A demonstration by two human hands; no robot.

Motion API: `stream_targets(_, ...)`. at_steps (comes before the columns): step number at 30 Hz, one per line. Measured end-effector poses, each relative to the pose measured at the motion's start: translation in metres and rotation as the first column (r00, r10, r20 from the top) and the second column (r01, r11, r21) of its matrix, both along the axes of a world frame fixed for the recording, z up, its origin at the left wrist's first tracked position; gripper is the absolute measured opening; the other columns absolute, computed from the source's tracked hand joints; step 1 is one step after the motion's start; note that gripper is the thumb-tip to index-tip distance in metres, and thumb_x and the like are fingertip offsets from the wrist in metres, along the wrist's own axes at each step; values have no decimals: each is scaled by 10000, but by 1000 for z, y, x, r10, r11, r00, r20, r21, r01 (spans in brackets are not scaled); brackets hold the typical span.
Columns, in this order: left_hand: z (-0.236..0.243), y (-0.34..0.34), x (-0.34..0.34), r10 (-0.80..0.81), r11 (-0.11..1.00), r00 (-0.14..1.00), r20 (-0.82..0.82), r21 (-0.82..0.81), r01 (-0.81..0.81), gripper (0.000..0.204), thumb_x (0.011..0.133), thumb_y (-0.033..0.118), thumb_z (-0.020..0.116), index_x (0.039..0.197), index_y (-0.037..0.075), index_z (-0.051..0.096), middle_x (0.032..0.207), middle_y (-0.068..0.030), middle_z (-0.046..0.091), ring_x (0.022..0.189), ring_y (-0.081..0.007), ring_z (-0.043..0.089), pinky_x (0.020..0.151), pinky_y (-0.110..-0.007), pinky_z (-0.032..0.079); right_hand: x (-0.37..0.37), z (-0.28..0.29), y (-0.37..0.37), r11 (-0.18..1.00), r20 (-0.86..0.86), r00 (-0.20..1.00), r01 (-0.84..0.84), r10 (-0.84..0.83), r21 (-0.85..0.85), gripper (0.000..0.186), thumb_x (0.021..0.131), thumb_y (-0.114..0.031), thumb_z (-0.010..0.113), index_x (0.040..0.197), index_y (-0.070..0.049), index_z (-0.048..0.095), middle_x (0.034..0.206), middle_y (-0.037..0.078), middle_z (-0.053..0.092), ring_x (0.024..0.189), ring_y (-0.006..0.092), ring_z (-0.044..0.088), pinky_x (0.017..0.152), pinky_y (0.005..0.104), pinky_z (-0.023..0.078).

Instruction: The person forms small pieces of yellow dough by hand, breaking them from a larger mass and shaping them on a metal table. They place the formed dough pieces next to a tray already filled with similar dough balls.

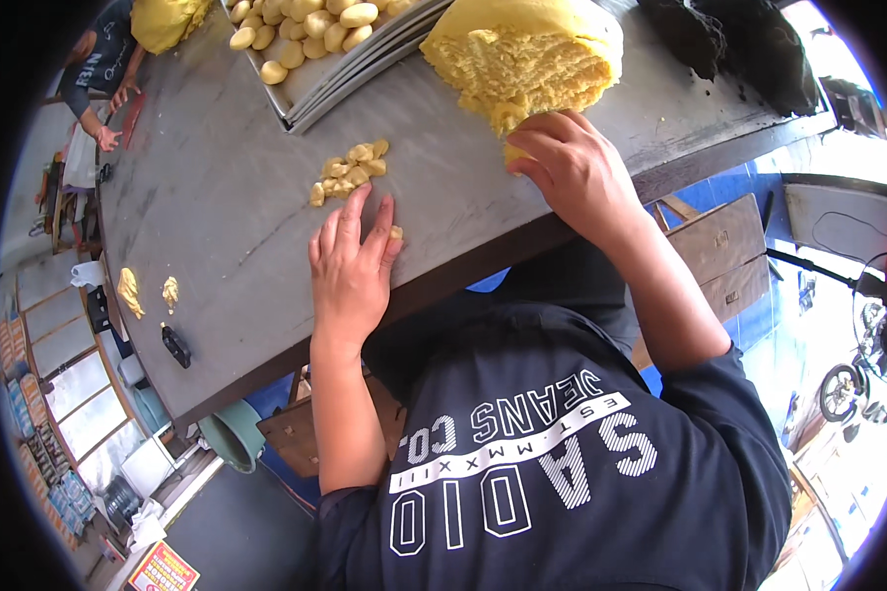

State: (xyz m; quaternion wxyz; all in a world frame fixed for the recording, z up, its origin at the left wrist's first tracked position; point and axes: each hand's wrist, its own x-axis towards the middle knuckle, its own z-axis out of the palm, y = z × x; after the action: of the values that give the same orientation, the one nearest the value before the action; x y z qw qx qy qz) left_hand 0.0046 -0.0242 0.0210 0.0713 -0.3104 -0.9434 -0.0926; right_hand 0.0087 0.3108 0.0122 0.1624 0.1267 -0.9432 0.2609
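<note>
Head view: the big lump [527, 64] of yellow dough sits at the far right side of the table [443, 222], its near face torn and ragged. The right hand [577, 172] is at its drawn-out lower end, thumb and fingers closed together in a pinch, with a bit of dough showing at the tips. The left hand [353, 264] lies palm down, fingers loosely spread, its fingertips touching or just beside a small heap of pieces [350, 172]. One more piece [396, 233] shows at the thumb; whether that grip has hold of it, I cannot tell.

As for progress, many smooth balls [315, 25] lie in the tray [310, 87], the top one of a stack, so a good share looks already shaped. The pieces look portioned but not rounded, and most of the lump appears undivided.

Around them, the tray stack stands beyond the pieces, left of the lump, and limits the room there. A dark bag [759, 54] lies to the lump's right. Two dough scraps [130, 294] and a small black object [175, 347] lie near the table's left end. At the far left corner are another yellow lump [168, 22] and a co-worker's hands [125, 94], near a red strip [133, 120].
</note>
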Motion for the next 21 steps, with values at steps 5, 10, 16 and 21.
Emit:
stream_targets(5, 21, 43, -37, -39, 988, 995, -96, -152, 25, 308, 1133, 315, 676, 1346, 148, 824, 1394, -54, 714, 1239, -294, 659, 1059, -444, 467, -3, 1, -11, 983, -94, 995, 5, 12, 185, 179, 916, -206, 877, 1029, -86, 806, 1081, 66, 742, 1092, 300, 729, 954, 443, 615)
stream_targets(10, -22, 84, -87, 83, 971, 941, -327, 240, -2, 121, 1089, 248, 723, 1079, 146, 787, 1024, 24, 718, 1026, -232, 681, 981, -436, 442, -6, 11, -21, 997, 42, 998, -41, 39, 58, 142, 941, -192, 825, 954, -65, 763, 1098, 95, 724, 1132, 313, 716, 952, 447, 611)
stream_targets(16, -30, 99, -97, -81, 950, 920, -383, 251, 188, 103, 1098, 229, 716, 1046, 158, 768, 974, 3, 706, 965, -242, 662, 950, -436, 417, -2, 6, -14, 995, 7, 995, 100, -100, 12, 99, 938, -154, 787, 957, -59, 767, 1061, 87, 740, 1097, 330, 734, 925, 462, 620)
stream_targets(21, -25, 107, -78, -183, 925, 904, -386, 245, 292, 113, 1104, 231, 712, 1047, 156, 774, 982, 3, 722, 948, -229, 659, 961, -414, 409, -7, -5, -20, 995, -92, 996, 26, -17, 96, 158, 981, -225, 794, 954, -74, 755, 972, 96, 705, 1009, 318, 720, 889, 451, 620)
